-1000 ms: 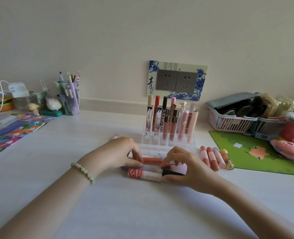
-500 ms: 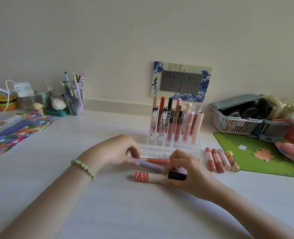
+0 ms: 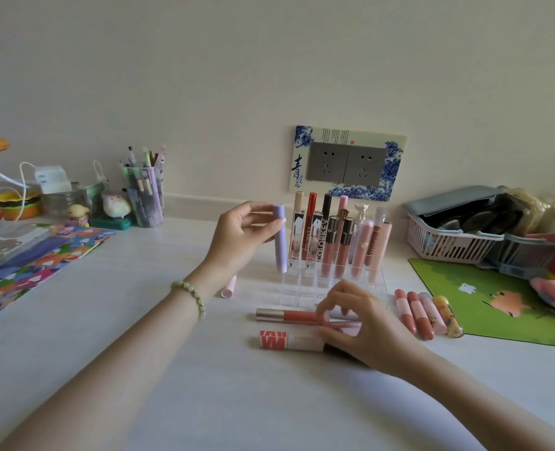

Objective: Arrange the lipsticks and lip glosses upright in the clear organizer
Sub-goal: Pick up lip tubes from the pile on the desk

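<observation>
One lilac tube (image 3: 280,239) upright in left hand (image 3: 237,237).

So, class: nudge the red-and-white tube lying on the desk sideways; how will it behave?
Probably rolls: the red-and-white tube is round, lying on its side on the smooth desk. Likely light and stiff, being slim.

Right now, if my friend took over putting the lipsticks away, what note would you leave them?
Left hand: holds a purple tube upright at the left end of the clear organizer, not slotted yet.
Right hand: down on the tubes lying in front; grip unclear.
Done: standing tubes fill the back rows.
Left: purple tube, coral tube, red-and-white tube, four tubes beside the green mat, one pink tube by the left wrist.
</observation>
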{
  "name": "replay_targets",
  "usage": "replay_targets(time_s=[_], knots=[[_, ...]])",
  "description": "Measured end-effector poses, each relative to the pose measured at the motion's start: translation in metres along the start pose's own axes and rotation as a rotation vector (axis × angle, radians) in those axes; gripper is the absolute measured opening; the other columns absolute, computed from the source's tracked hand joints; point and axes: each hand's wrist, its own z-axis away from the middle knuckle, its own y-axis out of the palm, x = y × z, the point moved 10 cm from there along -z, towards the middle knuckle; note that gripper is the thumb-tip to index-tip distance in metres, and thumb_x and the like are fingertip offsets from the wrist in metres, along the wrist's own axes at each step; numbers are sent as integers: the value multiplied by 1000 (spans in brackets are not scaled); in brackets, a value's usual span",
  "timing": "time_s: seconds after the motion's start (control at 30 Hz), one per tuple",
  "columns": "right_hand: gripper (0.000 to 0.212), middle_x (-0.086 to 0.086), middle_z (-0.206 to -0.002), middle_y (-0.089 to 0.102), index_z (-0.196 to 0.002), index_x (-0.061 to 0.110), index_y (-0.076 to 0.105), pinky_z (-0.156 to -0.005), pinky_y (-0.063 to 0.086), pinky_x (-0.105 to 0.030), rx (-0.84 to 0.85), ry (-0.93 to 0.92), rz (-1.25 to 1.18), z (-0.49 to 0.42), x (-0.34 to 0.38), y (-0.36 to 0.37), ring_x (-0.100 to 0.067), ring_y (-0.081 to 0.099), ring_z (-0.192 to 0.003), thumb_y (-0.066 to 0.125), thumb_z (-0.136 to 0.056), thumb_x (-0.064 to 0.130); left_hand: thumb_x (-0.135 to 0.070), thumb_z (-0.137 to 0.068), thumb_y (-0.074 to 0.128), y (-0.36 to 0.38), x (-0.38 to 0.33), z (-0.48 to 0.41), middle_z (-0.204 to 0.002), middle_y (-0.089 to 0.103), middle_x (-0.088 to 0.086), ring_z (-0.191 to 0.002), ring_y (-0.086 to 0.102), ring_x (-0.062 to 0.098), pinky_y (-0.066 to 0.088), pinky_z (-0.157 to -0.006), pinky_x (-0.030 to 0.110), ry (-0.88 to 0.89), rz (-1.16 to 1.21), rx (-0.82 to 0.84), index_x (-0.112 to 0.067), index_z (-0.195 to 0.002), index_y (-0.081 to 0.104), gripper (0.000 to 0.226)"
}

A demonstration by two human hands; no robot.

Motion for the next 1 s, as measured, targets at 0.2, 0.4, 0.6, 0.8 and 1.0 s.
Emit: replay_targets(time_s=[0.2,0.4,0.6,0.8,1.0], knots=[[7,22,-87,53,-84,39,59,-70,42,-11,-94,61,-8,-22,-2,-13,0,50,-81,65,-82,37,-7,-82,71,20,13,-7,-99,73,8,-92,70,22,57,-82,36,19,12,-11,-9,-103,66,22],[6,20,-89,54,-86,35,63,-70,42,-12,-66,65,-10,-21,0,2,1,50,-81,64,-82,39,-14,-81,72,21,19,-7,-96,73,0,-90,69,17,56,-86,45,52,-89,-23,-22,-97,68,18],[14,18,-88,54,-95,32,68,-64,39,-14,-46,107,39,-21,-10,3,-1,48,-74,64,-82,39,-16,-82,72,25,18,-6,-95,72,-3,-88,69,15,56,-84,38,92,-152,-14,-19,-103,68,21],[18,12,-89,54,-97,32,68,-72,41,-20,52,112,134,-30,-10,10,-8,50,-83,63,-82,40,-14,-81,72,28,24,-5,-93,72,-9,-84,69,9,55,-77,24,85,-202,10,-25,-97,67,20],[27,6,-94,59,-102,29,68,-76,46,-25,134,79,231,-36,1,18,-13,53,-86,62,-82,46,-14,-80,73,25,36,-2,-90,72,-7,-80,69,7,52,-72,16,45,-259,20,-23,-95,68,18]])
